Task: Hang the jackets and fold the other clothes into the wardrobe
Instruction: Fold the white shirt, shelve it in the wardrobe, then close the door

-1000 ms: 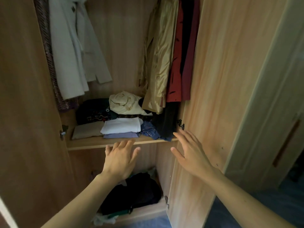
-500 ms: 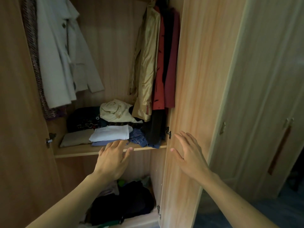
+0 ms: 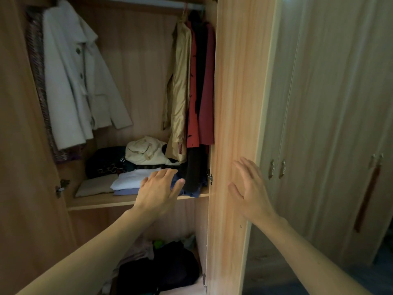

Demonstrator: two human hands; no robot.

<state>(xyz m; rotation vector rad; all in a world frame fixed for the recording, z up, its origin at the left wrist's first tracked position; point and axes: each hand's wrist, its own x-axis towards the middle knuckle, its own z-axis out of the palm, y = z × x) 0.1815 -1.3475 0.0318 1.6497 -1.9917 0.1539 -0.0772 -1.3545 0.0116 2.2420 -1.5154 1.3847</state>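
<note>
Fingers (image 3: 167, 173) of the left hand (image 3: 157, 192): straight, slightly spread, holding nothing. The palm faces down, raised before the front edge of the middle shelf (image 3: 106, 204). The fingertips overlap the right end of the folded stack; contact cannot be told.

Fingers (image 3: 244, 167) of the right hand (image 3: 253, 196): straight, relaxed, empty. The palm is turned to the inner face of the right wardrobe door (image 3: 234, 92), which stands open. Whether it touches or is just short of it cannot be told.

Middle shelf, left to right:
- beige folded cloth (image 3: 95, 187)
- white folded cloth (image 3: 131, 178) lying on a pale blue folded cloth (image 3: 125, 191), just left of the left hand
- darker blue cloth (image 3: 194, 192), partly hidden behind the thumb

Behind these:
- dark printed garment (image 3: 106, 161)
- crumpled cream garment (image 3: 146, 152) on top of darker items

Hanging rail (image 3: 148, 3), left group:
- white buttoned coat (image 3: 74, 86)
- striped patterned garment (image 3: 38, 81) beside it, against the left door (image 3: 17, 145)

Hanging rail, right group, above the left hand and close to the right door:
- gold satin jacket (image 3: 178, 99)
- black garment (image 3: 200, 60), hanging down to the shelf's right end
- red jacket (image 3: 206, 103)

Lower compartment, beneath the left forearm:
- dark heap of clothes (image 3: 170, 271), unfolded
- green item (image 3: 157, 244) and pale cloth (image 3: 138, 252) at its edge

Right of the open door:
- neighbouring pale wardrobe doors (image 3: 319, 103), closed, with metal handles (image 3: 271, 169)
</note>
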